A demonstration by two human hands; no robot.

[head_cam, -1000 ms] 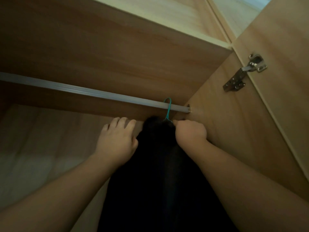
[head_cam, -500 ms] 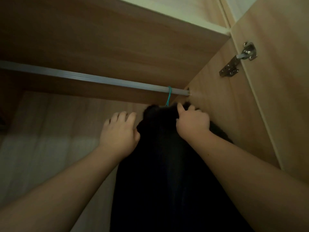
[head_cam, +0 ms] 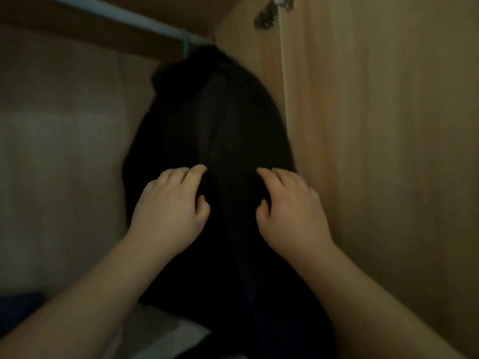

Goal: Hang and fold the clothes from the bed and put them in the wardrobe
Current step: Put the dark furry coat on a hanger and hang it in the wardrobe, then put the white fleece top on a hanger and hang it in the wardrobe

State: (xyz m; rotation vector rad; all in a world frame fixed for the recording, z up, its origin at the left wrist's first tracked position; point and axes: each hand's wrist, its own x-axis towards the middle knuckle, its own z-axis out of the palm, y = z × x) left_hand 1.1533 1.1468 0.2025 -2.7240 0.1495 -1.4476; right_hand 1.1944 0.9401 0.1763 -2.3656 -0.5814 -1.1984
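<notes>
A black garment (head_cam: 220, 120) hangs from a teal hanger hook (head_cam: 185, 49) on the metal rail (head_cam: 116, 14), at the right end of the wardrobe. Both my hands lie on its front at mid height. My left hand (head_cam: 171, 206) rests on the left half with relaxed, slightly bent fingers. My right hand (head_cam: 290, 208) touches the right half the same way. Neither hand grips the cloth. The hanger's shoulders are hidden under the garment.
The wardrobe's right side wall (head_cam: 254, 73) stands close beside the garment, with a metal hinge (head_cam: 269, 14) and the open door (head_cam: 375, 151). Low down lie a pale folded item (head_cam: 166, 332) and a dark blue one (head_cam: 18, 309). The rail to the left is bare.
Both hands have come down from the garment's top near the hook to its middle. My right hand has let go of the hanger area. The view has tilted downward.
</notes>
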